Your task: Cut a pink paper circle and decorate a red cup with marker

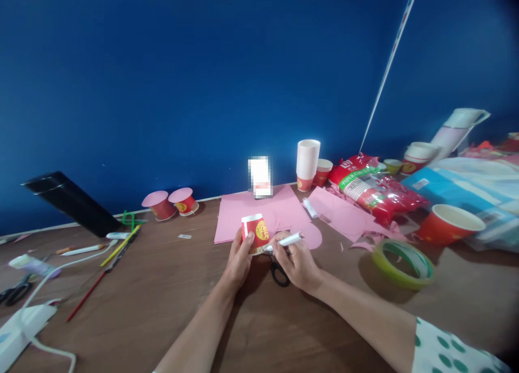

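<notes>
Gripping a small red cup point(255, 231) upside down, the left hand point(238, 259) has its fingers curled round the cup's side, thumb toward the person. The cup sits at the middle of the bench point(162, 302), its rim down on the near edge of a pink sheet point(259, 211). The right hand point(298, 262) is closed round a white marker point(286, 241), pinched between thumb and fingers, with the tip end laid against the cup's lower edge and the cap end pointing right. Black scissors point(279, 273) lie on the bench between and just under the two hands, their handle loop showing.

Along the far edge, by the blue wall point(203, 65), two more cups point(170, 202) stand upside down with pink discs on their bases, left of the sheet. To the right of the sheet a stack of white cups point(307, 162) stands upright, with a red packet point(373, 192) beside it and pink scraps point(344, 216) around. Toward the right edge sit an open red cup point(448, 224) and a green tape roll point(403, 262), well apart from the hands. Near the left edge lie pencils point(117, 248), a second pair of scissors point(16, 292) and a white cable point(52, 270).
</notes>
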Demonstrator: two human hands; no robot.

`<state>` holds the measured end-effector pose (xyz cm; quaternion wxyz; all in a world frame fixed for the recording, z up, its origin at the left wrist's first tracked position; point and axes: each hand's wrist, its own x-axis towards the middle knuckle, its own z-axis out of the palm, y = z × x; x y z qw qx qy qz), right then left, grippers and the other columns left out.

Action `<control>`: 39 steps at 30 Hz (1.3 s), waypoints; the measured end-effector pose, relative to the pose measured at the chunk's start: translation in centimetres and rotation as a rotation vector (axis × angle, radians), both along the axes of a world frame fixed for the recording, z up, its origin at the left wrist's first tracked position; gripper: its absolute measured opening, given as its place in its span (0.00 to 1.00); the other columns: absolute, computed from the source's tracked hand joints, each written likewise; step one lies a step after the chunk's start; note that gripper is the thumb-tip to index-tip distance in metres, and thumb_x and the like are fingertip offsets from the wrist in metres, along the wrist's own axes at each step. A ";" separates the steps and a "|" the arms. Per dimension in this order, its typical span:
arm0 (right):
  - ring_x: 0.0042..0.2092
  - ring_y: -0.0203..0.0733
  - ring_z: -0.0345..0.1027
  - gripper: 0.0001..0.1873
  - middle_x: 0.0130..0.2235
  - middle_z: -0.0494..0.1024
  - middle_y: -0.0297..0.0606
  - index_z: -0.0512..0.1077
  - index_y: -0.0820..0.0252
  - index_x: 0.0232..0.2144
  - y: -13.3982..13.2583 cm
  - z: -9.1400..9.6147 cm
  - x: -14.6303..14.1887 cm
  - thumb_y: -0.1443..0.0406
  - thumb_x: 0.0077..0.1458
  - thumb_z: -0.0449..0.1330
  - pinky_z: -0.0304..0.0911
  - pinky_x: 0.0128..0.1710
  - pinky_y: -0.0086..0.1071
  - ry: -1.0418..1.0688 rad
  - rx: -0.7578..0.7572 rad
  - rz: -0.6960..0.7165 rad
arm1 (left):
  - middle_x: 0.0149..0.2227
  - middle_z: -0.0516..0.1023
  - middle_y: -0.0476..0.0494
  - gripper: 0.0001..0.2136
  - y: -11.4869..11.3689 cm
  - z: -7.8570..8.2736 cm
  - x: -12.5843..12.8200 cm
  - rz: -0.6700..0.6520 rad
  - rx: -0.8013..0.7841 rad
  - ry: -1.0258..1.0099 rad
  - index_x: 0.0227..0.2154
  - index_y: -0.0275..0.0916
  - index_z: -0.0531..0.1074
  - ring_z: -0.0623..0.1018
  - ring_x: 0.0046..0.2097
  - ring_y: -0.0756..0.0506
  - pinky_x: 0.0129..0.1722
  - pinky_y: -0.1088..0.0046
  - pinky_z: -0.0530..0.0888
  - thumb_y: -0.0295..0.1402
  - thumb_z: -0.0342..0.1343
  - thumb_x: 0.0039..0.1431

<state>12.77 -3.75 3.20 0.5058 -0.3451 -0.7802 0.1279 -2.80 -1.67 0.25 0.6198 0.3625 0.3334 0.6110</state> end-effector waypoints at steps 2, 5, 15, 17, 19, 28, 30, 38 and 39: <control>0.31 0.41 0.69 0.12 0.29 0.74 0.37 0.66 0.57 0.33 0.0 -0.1 0.0 0.66 0.67 0.46 0.64 0.34 0.33 0.002 0.014 -0.006 | 0.43 0.79 0.41 0.19 0.0 0.0 0.0 -0.003 -0.005 -0.004 0.46 0.39 0.71 0.78 0.45 0.40 0.49 0.61 0.71 0.41 0.62 0.53; 0.31 0.41 0.70 0.10 0.30 0.75 0.38 0.66 0.58 0.35 0.2 -0.3 0.0 0.66 0.67 0.46 0.64 0.35 0.34 0.004 0.048 -0.033 | 0.44 0.79 0.41 0.19 0.0 -0.1 0.0 -0.012 -0.014 -0.012 0.46 0.39 0.71 0.78 0.46 0.40 0.50 0.59 0.71 0.41 0.62 0.54; 0.34 0.43 0.70 0.09 0.32 0.75 0.40 0.66 0.57 0.34 0.3 -0.4 0.2 0.67 0.67 0.48 0.65 0.38 0.37 0.045 0.060 -0.041 | 0.43 0.80 0.41 0.17 -0.1 0.1 0.0 -0.009 -0.003 0.005 0.44 0.38 0.72 0.79 0.45 0.39 0.50 0.59 0.71 0.40 0.62 0.54; 0.34 0.43 0.70 0.09 0.32 0.75 0.40 0.66 0.57 0.34 0.3 -0.3 0.2 0.68 0.67 0.48 0.65 0.38 0.37 0.051 0.050 -0.044 | 0.43 0.80 0.42 0.17 -0.1 0.2 0.0 -0.021 0.003 0.002 0.45 0.38 0.72 0.79 0.45 0.39 0.50 0.59 0.71 0.40 0.62 0.54; 0.35 0.43 0.70 0.09 0.32 0.75 0.40 0.66 0.57 0.34 0.3 -0.2 0.2 0.68 0.66 0.48 0.65 0.39 0.37 0.049 0.041 -0.044 | 0.42 0.80 0.42 0.17 -0.1 0.2 0.0 -0.032 0.011 -0.003 0.45 0.38 0.72 0.79 0.44 0.40 0.49 0.60 0.72 0.40 0.61 0.55; 0.32 0.42 0.69 0.09 0.30 0.75 0.39 0.66 0.58 0.33 0.4 -0.3 0.2 0.68 0.65 0.48 0.64 0.36 0.35 -0.004 0.029 -0.057 | 0.43 0.80 0.41 0.16 -0.2 0.2 0.0 -0.042 0.028 -0.026 0.46 0.38 0.72 0.79 0.45 0.39 0.50 0.59 0.71 0.40 0.59 0.57; 0.31 0.42 0.68 0.10 0.29 0.74 0.38 0.65 0.57 0.32 0.4 -0.3 0.2 0.68 0.65 0.47 0.63 0.34 0.34 -0.009 0.018 -0.053 | 0.43 0.80 0.41 0.16 -0.2 0.3 0.0 -0.039 0.032 -0.026 0.45 0.38 0.72 0.79 0.45 0.39 0.50 0.59 0.71 0.40 0.60 0.57; 0.30 0.42 0.68 0.11 0.27 0.72 0.37 0.64 0.57 0.30 0.3 -0.4 0.1 0.67 0.65 0.47 0.63 0.32 0.33 0.034 -0.060 -0.041 | 0.43 0.80 0.40 0.18 -0.2 0.5 0.1 -0.017 0.030 -0.017 0.46 0.37 0.72 0.79 0.44 0.39 0.49 0.60 0.72 0.40 0.60 0.56; 0.30 0.42 0.68 0.11 0.27 0.72 0.37 0.64 0.57 0.30 0.3 -0.4 0.1 0.67 0.65 0.47 0.63 0.32 0.33 0.039 -0.063 -0.039 | 0.43 0.80 0.40 0.18 -0.2 0.6 0.1 -0.022 0.031 -0.016 0.46 0.37 0.72 0.79 0.44 0.39 0.49 0.60 0.72 0.40 0.60 0.56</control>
